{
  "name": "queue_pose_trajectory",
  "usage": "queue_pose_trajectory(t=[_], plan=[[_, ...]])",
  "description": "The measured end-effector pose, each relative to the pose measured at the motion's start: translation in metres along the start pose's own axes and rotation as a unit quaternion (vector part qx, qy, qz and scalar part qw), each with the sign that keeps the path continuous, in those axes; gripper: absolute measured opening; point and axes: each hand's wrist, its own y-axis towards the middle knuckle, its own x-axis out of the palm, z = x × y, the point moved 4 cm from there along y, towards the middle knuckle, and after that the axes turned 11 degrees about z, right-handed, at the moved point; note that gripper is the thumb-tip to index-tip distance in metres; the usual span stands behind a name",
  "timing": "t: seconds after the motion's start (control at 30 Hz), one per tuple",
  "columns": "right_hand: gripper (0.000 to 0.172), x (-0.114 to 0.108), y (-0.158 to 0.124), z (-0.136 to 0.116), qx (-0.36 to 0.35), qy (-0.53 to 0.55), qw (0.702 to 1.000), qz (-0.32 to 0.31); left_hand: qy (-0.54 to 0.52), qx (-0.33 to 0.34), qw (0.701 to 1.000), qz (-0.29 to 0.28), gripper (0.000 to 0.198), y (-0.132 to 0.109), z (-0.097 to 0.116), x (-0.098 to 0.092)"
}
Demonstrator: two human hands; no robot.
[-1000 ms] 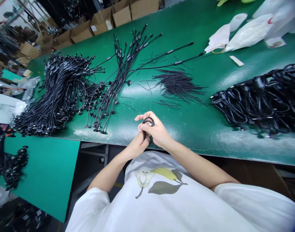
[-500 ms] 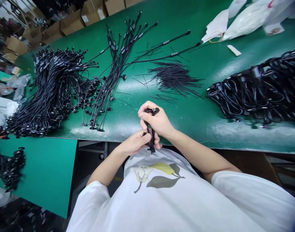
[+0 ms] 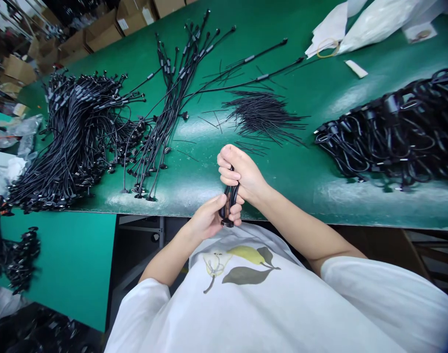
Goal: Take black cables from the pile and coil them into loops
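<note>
Between my hands, just over the front edge of the table, is a folded black cable (image 3: 231,194) with a connector at its lower end. My right hand (image 3: 242,172) is wrapped round the upper part of the bundle, its fingers curled in. Lower down, my left hand (image 3: 211,215) grips the bottom part, thumb on the near side and fingertips showing behind it. The top end of the cable is hidden inside my right fist. Beyond my hands lies a pile of short thin black ties (image 3: 262,113).
Loose straight cables (image 3: 172,103) lie left of the ties, with a large heap of cables (image 3: 77,122) farther left. Coiled cables (image 3: 389,127) are stacked at the right. White plastic bags (image 3: 374,27) and a small white strip (image 3: 356,68) lie at the back right of the green table (image 3: 290,196).
My right hand has turned and closed into a fist round the cable's upper part, covering the end that showed before. My left hand keeps its hold lower down. The view has shifted slightly.
</note>
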Motion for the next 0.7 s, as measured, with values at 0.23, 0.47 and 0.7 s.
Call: queue_pose_trajectory(t=[0.23, 0.47, 0.7], plan=[[0.046, 0.002, -0.003, 0.000, -0.014, -0.020, 1.000, 0.000, -0.003, 0.009, 1.000, -0.022, 0.041, 0.000, -0.004, -0.002], [0.039, -0.005, 0.018, -0.015, -0.147, -0.142, 0.978, 0.051, -0.068, 0.030, 0.995, 0.066, 0.032, 0.007, 0.005, -0.009], [0.063, -0.003, -0.027, 0.019, -0.415, -0.592, 0.671, -0.163, -0.140, 0.143, 0.949, 0.241, 0.023, 0.014, 0.045, -0.036]])
